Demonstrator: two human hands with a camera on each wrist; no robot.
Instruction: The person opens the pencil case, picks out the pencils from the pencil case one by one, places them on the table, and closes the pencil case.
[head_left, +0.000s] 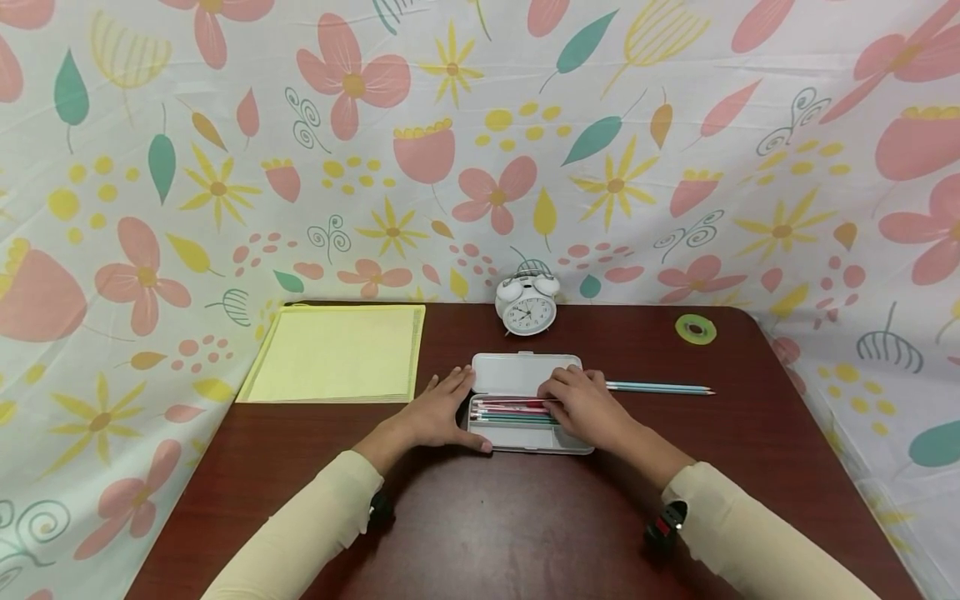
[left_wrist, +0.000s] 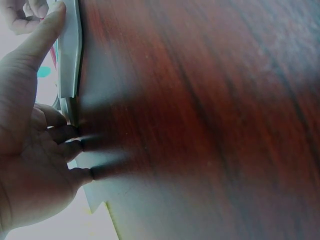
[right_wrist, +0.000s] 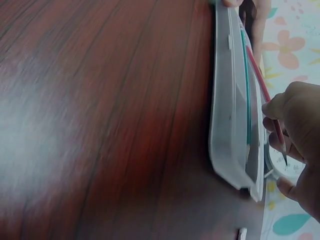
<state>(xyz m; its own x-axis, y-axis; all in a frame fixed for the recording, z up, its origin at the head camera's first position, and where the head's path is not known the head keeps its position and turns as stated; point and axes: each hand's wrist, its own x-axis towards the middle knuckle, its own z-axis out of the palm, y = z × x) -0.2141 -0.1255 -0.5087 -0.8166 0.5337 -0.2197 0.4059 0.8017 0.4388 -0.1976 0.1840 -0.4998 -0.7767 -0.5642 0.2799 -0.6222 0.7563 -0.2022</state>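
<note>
A white pencil case [head_left: 517,438] lies open on the table, its lid [head_left: 506,372] folded back toward the far side. Several pencils [head_left: 502,414], red, pink and teal, lie in its long compartment. My left hand [head_left: 438,414] rests at the case's left end, thumb on the near rim and fingers spread by the lid. My right hand [head_left: 588,408] is over the case's right end and pinches a red pencil [right_wrist: 263,87] between thumb and fingers. In the right wrist view this pencil slants above the case, its dark point past the fingers, with a teal pencil [right_wrist: 246,90] below.
Two light blue pencils [head_left: 660,387] lie on the table right of the case. A white alarm clock [head_left: 528,310] stands behind it. A yellow notebook-like pad [head_left: 337,354] lies at the back left, and a green tape roll [head_left: 696,329] at the back right. Floral cloth hangs behind.
</note>
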